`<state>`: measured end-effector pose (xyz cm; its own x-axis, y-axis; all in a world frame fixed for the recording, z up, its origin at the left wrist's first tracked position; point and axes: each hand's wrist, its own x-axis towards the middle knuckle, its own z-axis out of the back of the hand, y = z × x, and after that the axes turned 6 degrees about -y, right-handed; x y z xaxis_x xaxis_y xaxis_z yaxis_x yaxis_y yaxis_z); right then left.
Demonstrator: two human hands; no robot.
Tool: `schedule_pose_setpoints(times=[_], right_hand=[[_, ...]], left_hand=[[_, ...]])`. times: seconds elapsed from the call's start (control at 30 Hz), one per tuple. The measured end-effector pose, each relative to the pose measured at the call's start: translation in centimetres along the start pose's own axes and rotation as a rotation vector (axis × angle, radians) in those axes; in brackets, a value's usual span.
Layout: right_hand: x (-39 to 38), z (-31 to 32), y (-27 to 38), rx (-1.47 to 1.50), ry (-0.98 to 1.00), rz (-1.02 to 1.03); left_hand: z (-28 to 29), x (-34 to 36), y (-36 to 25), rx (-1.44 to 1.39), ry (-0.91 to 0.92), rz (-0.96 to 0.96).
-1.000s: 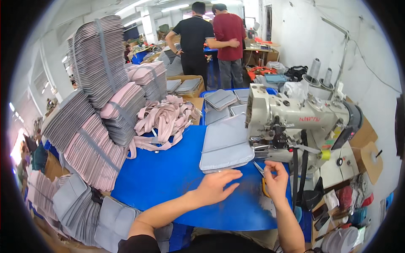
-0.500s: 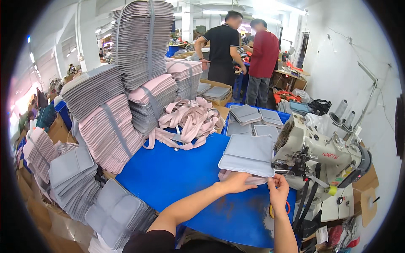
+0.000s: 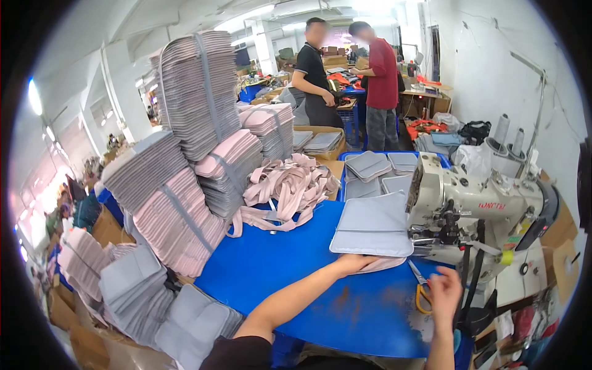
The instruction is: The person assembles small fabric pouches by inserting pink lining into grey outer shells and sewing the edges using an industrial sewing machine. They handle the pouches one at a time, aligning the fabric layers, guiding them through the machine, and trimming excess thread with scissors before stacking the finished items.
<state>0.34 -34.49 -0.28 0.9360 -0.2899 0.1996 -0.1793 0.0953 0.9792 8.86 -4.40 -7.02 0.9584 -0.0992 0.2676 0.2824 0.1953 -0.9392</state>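
Observation:
A grey padded fabric panel [image 3: 371,225] with pale pink material under its near edge lies beside the sewing machine [image 3: 475,194]. My left hand [image 3: 353,264] grips the panel's near edge, its fingers partly hidden beneath the fabric. Apart from the panel, my right hand [image 3: 445,290] is raised over the right side of the blue table [image 3: 277,265]. Its fingers are loosely bent and spread, slightly blurred, with nothing seen in them. Scissors [image 3: 422,293] with orange handles lie just left of that hand.
Strapped stacks of pink and grey panels [image 3: 200,92] rise at the left, with loose grey panels [image 3: 191,320] below. Pink straps [image 3: 290,191] lie heaped on the table's far side. A blue crate [image 3: 345,160] holds more grey panels. Two people [image 3: 382,80] stand beyond.
My right hand has let go of the panel's corner and moved right, uncovering the scissors. My left hand has slid further under the panel's edge. The view has shifted slightly.

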Motion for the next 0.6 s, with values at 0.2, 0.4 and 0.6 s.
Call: schedule_pose_setpoints(times=[0.2,0.4,0.6], right_hand=[[3.0,-10.1,-0.7,0.010,-0.055,0.121],[4.5,-11.6,-2.2,-0.125,-0.159,0.146],[4.5,-10.9,-1.5,-0.132,-0.050,0.009]], left_hand=[[-0.4,7.3,4.7,-1.229,-0.330,0.789],[-3.0,6.2,-0.6,-1.243,-0.160,0.504],[-1.6,-2.4,-5.1,0.802,0.081,-0.167]])
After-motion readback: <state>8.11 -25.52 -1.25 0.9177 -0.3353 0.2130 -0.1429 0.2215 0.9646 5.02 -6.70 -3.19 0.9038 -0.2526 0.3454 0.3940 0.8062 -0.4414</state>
